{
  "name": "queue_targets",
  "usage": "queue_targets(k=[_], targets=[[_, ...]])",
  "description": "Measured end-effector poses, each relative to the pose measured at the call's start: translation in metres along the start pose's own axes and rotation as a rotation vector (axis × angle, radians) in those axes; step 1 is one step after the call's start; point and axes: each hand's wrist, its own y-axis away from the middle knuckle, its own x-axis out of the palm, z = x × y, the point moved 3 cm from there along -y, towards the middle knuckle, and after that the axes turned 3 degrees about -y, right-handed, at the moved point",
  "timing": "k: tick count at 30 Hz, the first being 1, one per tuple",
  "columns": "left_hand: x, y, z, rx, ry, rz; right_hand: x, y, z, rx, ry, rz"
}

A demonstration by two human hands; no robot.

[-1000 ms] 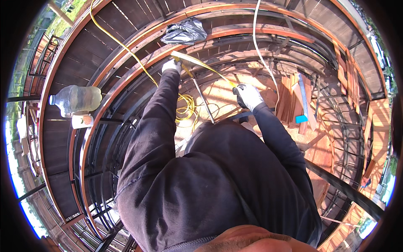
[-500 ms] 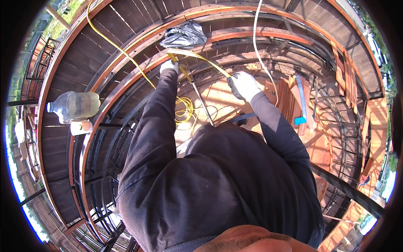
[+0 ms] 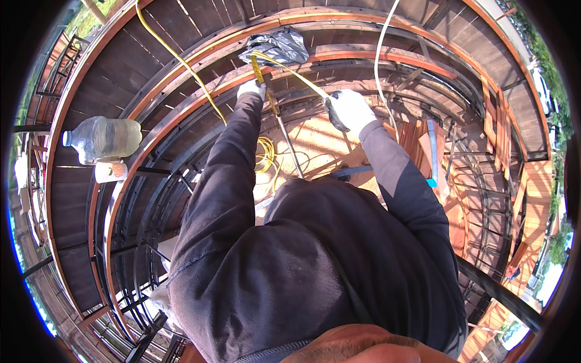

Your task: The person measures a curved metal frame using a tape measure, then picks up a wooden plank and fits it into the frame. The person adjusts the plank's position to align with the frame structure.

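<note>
My left hand (image 3: 251, 89), in a white glove, is closed around a yellow measuring strip (image 3: 258, 68) beside the curved wooden rim. Past the hand, the strip lines up with a thin metal rod (image 3: 289, 142) that slants down toward my body. My right hand (image 3: 352, 112), also gloved in white, grips a dark tape measure (image 3: 334, 111). From it a yellow blade (image 3: 296, 75) stretches up and left, meeting the strip's upper end just below a black plastic bag (image 3: 276, 46). My fingers' exact hold is too small to make out.
A large clear plastic jug (image 3: 109, 140) and a white cup (image 3: 111, 172) sit on the left tier. Coiled yellow hose (image 3: 265, 156) lies below my left arm. Reddish boards (image 3: 413, 140) are piled right of my right hand. A white cable (image 3: 380, 60) hangs nearby.
My left hand and the strip's upper end have moved up, closer to the black bag. The whole view has shifted slightly. My right hand keeps its hold on the tape measure.
</note>
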Motion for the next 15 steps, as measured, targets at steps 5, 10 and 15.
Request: queue_targets(k=[5,10,15], targets=[[-0.004,0.002,-0.005,0.016,0.022,0.014,0.001,-0.001,-0.005,0.060,-0.029,0.024],[0.001,0.003,0.001,0.010,0.021,0.027,0.005,0.002,-0.009,0.094,-0.046,0.052],[0.004,0.010,0.000,-0.077,0.069,0.046,0.009,0.000,-0.016,0.104,-0.068,0.059]])
